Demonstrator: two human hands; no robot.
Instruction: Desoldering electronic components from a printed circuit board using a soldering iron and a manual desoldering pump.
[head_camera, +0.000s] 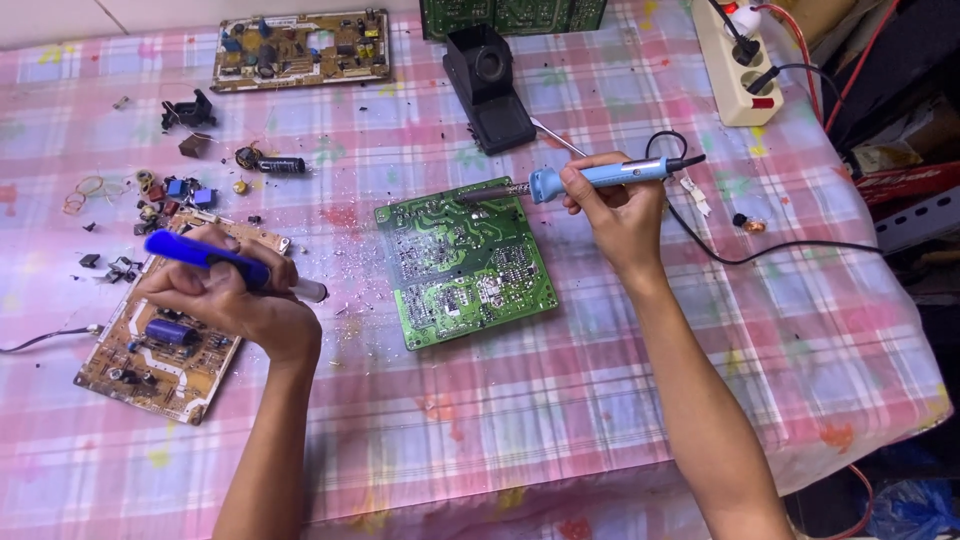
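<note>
My right hand (615, 205) grips a light blue soldering iron (590, 178) held level, its metal tip pointing left over the far edge of a green circuit board (465, 265) that lies solder side up on the checked cloth. My left hand (225, 290) is closed around a dark blue desoldering pump (215, 258) with a white nozzle, held to the left of the green board and above a brown circuit board (150, 370). Neither tool touches the green board's middle.
A black soldering iron stand (488, 88) sits beyond the green board. Another brown board (300, 48) lies at the far left, loose removed parts (170, 195) are scattered at left, and a power strip (735, 65) sits at the far right. The iron's cable (760, 250) trails right.
</note>
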